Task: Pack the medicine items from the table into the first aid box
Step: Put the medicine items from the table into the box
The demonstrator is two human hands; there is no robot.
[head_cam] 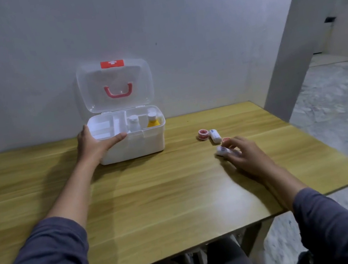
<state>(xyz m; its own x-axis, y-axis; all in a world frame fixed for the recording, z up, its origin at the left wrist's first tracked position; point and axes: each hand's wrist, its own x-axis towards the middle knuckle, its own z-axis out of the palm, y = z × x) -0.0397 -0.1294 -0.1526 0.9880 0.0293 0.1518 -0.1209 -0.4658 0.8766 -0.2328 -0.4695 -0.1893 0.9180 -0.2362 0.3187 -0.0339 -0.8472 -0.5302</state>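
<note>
The white first aid box (134,147) stands open on the wooden table (155,192), its clear lid with a red handle leaning back toward the wall. Inside, a clear bottle (133,123) and a yellow bottle (152,120) stand upright on the right side. My left hand (94,145) grips the box's front left corner, thumb on the rim. To the right lie a red tape roll (203,134), a white bandage roll (214,136), a second red roll (225,139) and another white bandage roll (223,151). My right hand (244,154) has its fingertips touching this nearest white roll.
A grey wall rises right behind the box. The table's right edge is close to the small items, with a marble floor and a wall corner beyond. My legs show under the table's front edge.
</note>
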